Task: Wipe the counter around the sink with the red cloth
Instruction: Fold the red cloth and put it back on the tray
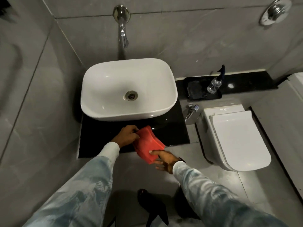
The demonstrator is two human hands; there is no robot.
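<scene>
Stretching between both hands' grip, the red cloth hangs above the counter.

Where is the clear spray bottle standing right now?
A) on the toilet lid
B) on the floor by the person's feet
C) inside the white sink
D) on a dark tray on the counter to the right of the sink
D: the spray bottle stands upright on the dark tray, which lies on the black counter to the right of the white sink, well away from the red cloth.
</scene>
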